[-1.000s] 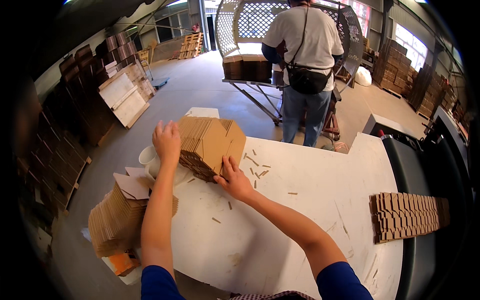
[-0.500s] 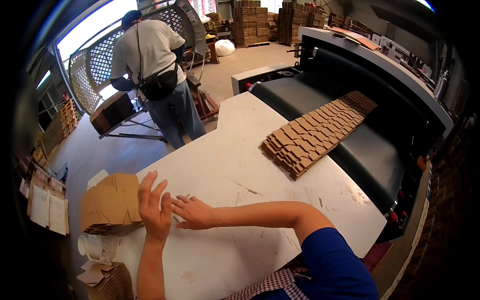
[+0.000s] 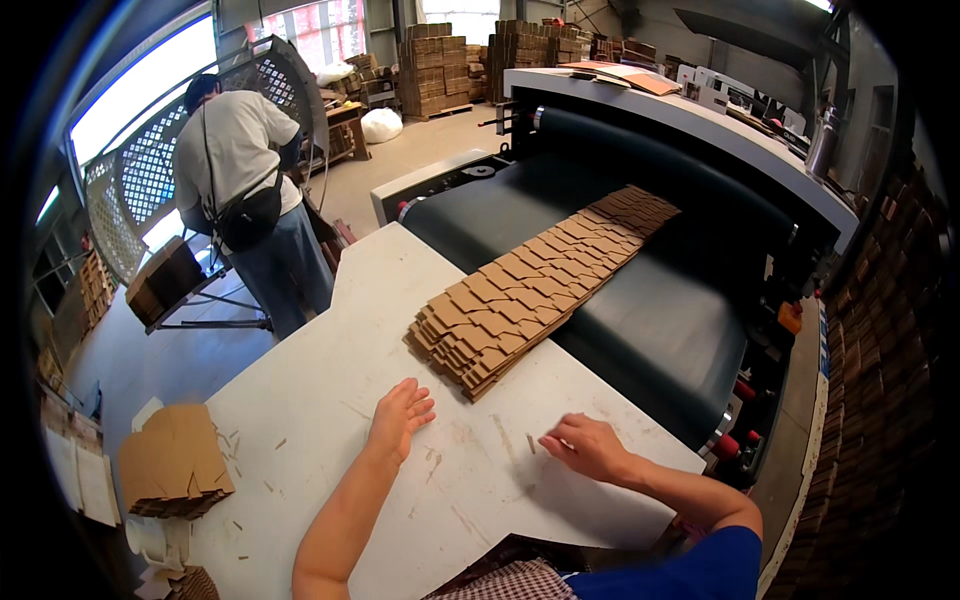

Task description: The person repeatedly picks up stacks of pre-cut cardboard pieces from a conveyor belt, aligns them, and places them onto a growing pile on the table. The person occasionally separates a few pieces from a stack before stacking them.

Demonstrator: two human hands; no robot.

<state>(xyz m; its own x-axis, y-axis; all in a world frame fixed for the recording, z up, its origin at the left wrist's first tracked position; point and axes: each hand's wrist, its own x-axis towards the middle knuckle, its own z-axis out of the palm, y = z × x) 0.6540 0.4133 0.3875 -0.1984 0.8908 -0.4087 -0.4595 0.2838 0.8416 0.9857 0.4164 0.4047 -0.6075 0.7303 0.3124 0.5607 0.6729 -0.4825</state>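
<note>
A long overlapping row of brown cardboard blanks (image 3: 540, 275) runs from the white table (image 3: 370, 350) onto the machine's dark belt (image 3: 650, 330). Just short of the row's near end is my left hand (image 3: 402, 415), open, fingers stretched out and holding nothing. My right hand (image 3: 587, 447) is over the table further right, its fingers loosely bent and apart from the row; nothing shows in them. A small cardboard scrap (image 3: 531, 443) is close by its fingertips. At the table's left edge sits a stack of cardboard blanks (image 3: 175, 460).
A white tape roll (image 3: 146, 538) and more cardboard pieces (image 3: 190, 583) lie at the lower left. Loose scraps dot the tabletop. A co-worker (image 3: 240, 190) stands at the far left by a metal stand. Stacked cardboard (image 3: 435, 70) rises at the back.
My view has turned right. Both hands have moved away from the stack at the left edge toward the cardboard row, and they have come apart. The row looks unmoved relative to the table.
</note>
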